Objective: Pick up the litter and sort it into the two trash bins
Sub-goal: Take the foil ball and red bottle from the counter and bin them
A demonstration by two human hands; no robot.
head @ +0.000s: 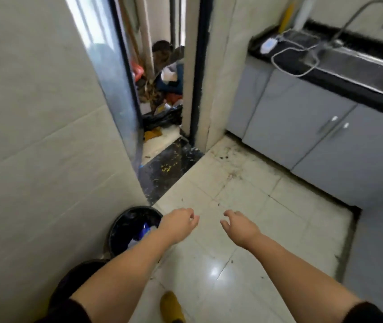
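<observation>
I stood on a pale tiled floor (244,229) with both bare arms stretched forward and down. My left hand (179,223) hung over the right edge of a round black bin (125,220) that stood against the left wall; its fingers (194,220) were loosely curled and held nothing. My right hand (238,226) hovered over bare tile, fingers spread and released, also empty. The bin, lined with a dark bag, already held blue and white scraps. I saw only this one bin; a second was not in view. The litter (162,99) lay well apart from my hands, heaped past a dark threshold inside a narrow doorway: bags, paper, cloth-like lumps, too blurred to name. Small dark specks dotted the tiles near the grey cabinets (302,127).

I judged the risk to be in sorting: grabbing from that tangled heap could drag out mixed items, and with one bin unseen, something might land wrongly. A careless arm could also tip the bin.
</observation>
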